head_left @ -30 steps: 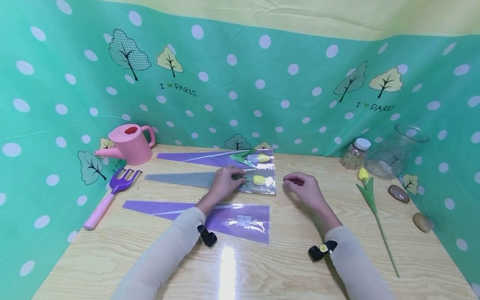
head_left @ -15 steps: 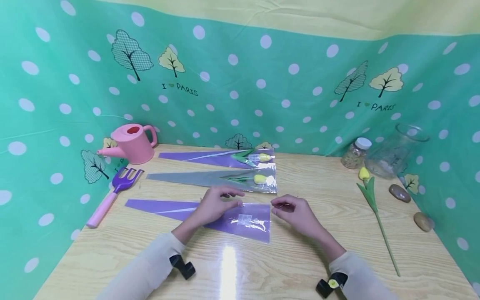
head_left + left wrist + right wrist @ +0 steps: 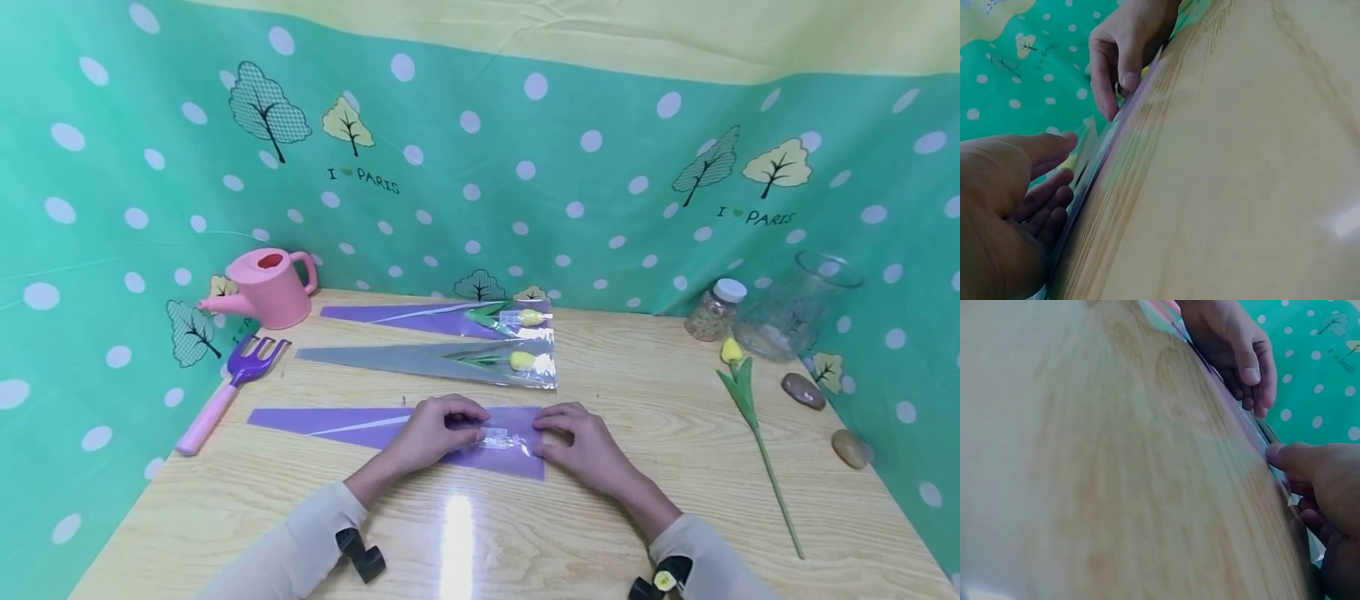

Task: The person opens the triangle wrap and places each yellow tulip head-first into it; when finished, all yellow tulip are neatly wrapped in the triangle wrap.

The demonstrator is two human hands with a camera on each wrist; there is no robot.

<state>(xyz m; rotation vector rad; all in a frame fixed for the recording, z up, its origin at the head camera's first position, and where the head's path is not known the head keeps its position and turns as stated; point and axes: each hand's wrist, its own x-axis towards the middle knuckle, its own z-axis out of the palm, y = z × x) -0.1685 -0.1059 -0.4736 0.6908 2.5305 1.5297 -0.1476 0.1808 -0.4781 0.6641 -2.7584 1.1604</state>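
Observation:
A purple tapered flower sleeve (image 3: 513,461) with a clear front and a small label lies flat on the wooden table, its wide end to the right. Over its middle, beside the label, is my left hand (image 3: 431,433), thumb and fingers apart with nothing between them. My right hand (image 3: 583,446) is at the wide end, index finger and thumb touching the edge at two separate spots. In the left wrist view, the left hand (image 3: 1013,194) has loosely bent fingers. The right thumb reaches the sleeve's edge in the right wrist view; the other fingers of that hand (image 3: 1335,487) are partly hidden.
Behind lie a grey sleeve (image 3: 375,358) and another purple sleeve (image 3: 397,313), each with a yellow tulip. A watering can (image 3: 273,292) and hand fork (image 3: 232,392) are left. Right are a loose tulip (image 3: 761,442), jar (image 3: 712,312), glass vase (image 3: 795,312) and two stones (image 3: 802,390).
Both hands have moved from the grey sleeve area toward the front purple sleeve. The left hand left the grey sleeve, and the right hand came to the purple sleeve's wide end.

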